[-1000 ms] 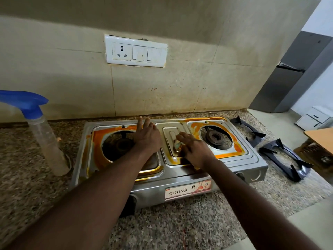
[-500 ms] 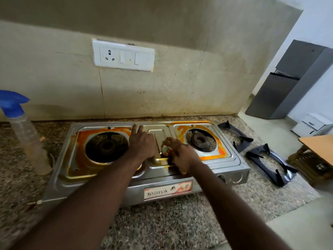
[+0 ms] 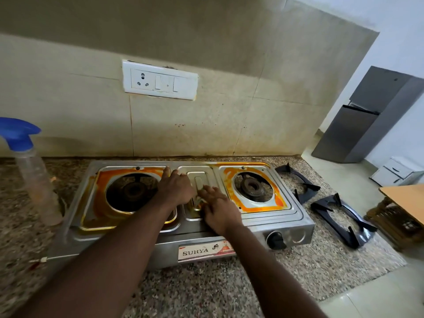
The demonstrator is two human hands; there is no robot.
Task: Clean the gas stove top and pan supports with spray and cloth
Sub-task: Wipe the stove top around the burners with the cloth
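Leftmost, spray bottle (image 3: 34,173) upright on the counter (image 3: 206,292), just beside the left end of the stove top (image 3: 297,218); handy for a fresh mist over the orange residue (image 3: 101,198) ringing the left burner (image 3: 132,191). Next, left hand (image 3: 175,188) laid flat between that burner and the centre panel, fingers straight and gripping nothing; good as a brace, so lean weight there against sliding. Then right hand (image 3: 219,212) on the centre panel, fingers over a small pale wad (image 3: 197,201), probably the cloth; too blurred to tell whether pinching or merely pressing. Best to rub in short strokes along the panel's pressed grooves, turn to a clean face, then work outward to the orange ring round the right burner (image 3: 252,187). Mind the raised rims and burner wells, likely snag points. Farther right, two black pan supports (image 3: 300,183) (image 3: 341,218) lying off the stove on the counter, near its right edge with floor beyond; better wiped drawn in toward the stove. Open room mostly along the near counter strip; far side shut in by the tiled wall
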